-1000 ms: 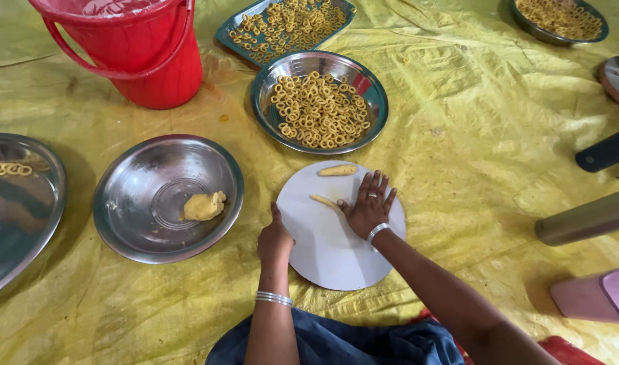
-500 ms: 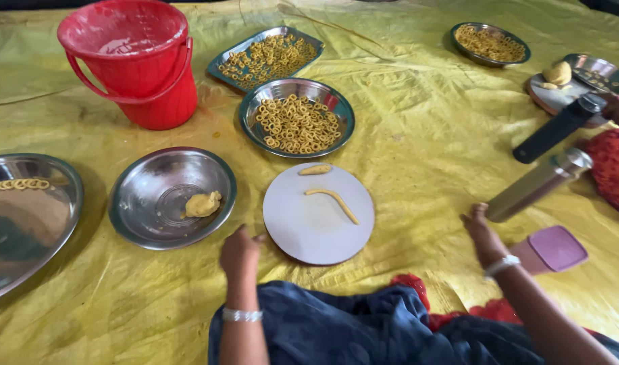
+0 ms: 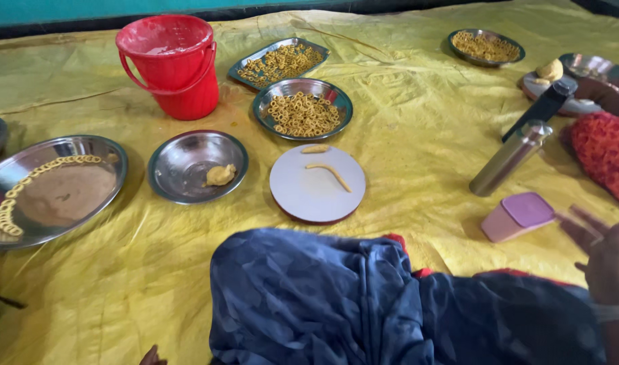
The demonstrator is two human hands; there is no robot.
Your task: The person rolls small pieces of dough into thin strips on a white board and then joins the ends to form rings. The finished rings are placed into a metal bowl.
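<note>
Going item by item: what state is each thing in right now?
red bucket: upright, handle down.
round white board: flat, bearing two dough pieces.
small steel bowl: holds one dough lump.
pink-lidded box: lid on.
steel bottle: capped, leaning.
right hand: open, holding nothing, near the box.
left hand: barely in view.

A small pink plastic box with a lilac lid point(image 3: 517, 216) sits closed and upright on the yellow sheet, just beside the spread fingers of the right hand point(image 3: 603, 260), which hovers open at the frame's right edge without touching it. A round white board point(image 3: 316, 184) lies flat in the centre, bearing a thin curved strip of pale dough point(image 3: 329, 174) and a short stub of dough point(image 3: 315, 149) at its far rim.
</note>
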